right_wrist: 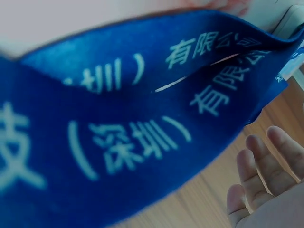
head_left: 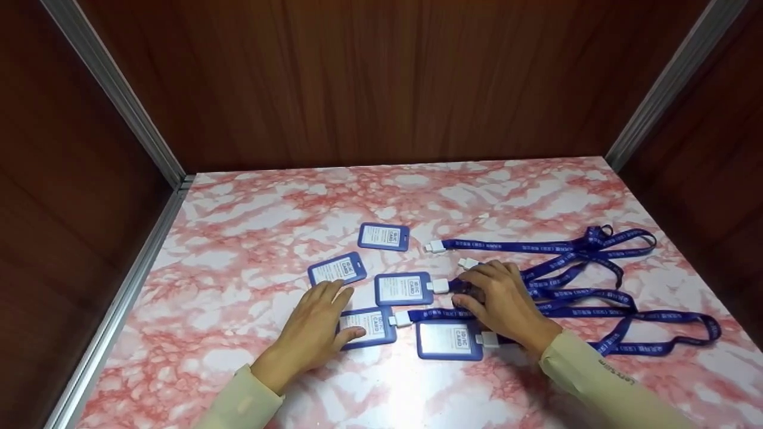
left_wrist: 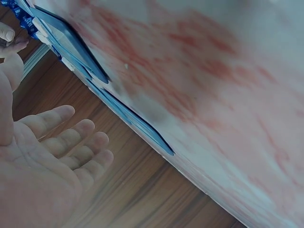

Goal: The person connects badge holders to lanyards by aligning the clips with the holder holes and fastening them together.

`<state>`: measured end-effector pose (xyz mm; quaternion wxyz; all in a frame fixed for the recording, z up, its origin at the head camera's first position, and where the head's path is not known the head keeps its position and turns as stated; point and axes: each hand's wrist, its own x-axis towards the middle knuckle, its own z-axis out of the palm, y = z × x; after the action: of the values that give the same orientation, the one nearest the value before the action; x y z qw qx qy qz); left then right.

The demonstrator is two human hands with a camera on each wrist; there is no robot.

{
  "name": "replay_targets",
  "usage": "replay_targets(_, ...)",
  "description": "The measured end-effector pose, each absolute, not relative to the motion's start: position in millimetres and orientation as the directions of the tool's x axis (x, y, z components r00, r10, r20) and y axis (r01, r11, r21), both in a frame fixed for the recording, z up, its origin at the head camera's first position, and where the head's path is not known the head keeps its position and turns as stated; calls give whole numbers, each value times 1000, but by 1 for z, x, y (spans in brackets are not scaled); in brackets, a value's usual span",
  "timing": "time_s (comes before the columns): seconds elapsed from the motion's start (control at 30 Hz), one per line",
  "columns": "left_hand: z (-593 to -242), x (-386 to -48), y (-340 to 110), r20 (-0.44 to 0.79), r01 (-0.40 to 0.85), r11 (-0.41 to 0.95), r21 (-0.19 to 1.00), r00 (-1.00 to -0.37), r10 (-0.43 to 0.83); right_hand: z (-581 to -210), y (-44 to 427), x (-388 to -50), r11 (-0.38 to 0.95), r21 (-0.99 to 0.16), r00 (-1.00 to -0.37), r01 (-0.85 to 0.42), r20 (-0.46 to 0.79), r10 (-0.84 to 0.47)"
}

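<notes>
While 2 card holders lie loose, 3 are seen on straps

As far as can be judged, the job is a bit over half done. Three joins look made: the middle card holder [head_left: 403,292], the near-left card holder [head_left: 372,328] and the near-right card holder [head_left: 447,341] are each held by a white clip on the blue straps [head_left: 506,245]. Two are left: the far card holder [head_left: 383,237] and the tilted card holder [head_left: 334,269] aren't hooked to anything. 2 clips look free too, i.e. the far loose clip [head_left: 434,246] and the near loose clip [head_left: 468,263], by the R hand [head_left: 498,298]. All 5 holders are laid flat on the table [head_left: 238,238], w/ the straps spread out to the R.

The near-left card holder is partly covered by the L hand [head_left: 313,325]; its fingers are nearly straight & a bit apart, w/ nothing gripped. The R hand is held over the straps, fingers loosely bent & spread; no pinch is seen, tho the thumb is hidden in the R wrist view.

The table is covered in a red & white swirly print, w/ a bright shine at the near side. It's closed in by a brown wood-look back wall [head_left: 387,77], left wall [head_left: 59,149] and right wall [head_left: 709,137], w/ grey metal posts [head_left: 113,83] set in the corners.
</notes>
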<state>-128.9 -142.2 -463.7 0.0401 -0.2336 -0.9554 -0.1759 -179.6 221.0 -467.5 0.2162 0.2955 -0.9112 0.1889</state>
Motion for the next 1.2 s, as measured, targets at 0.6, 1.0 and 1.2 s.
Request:
replay_targets(0.6, -466, -124, -146, 148, 471, 815, 338, -882, 448, -464, 224, -188, 772, -233, -758, -592, 486, -435)
replay_targets(1.0, -467, -121, -147, 139, 458, 821, 341, -888, 438, -459, 227, -197, 789, -236, -782, -568, 454, -427)
replay_targets(1.2, -467, -119, -148, 134, 457, 817, 352, -888, 440, -458, 228, -200, 800, -225, -791, -557, 437, -428)
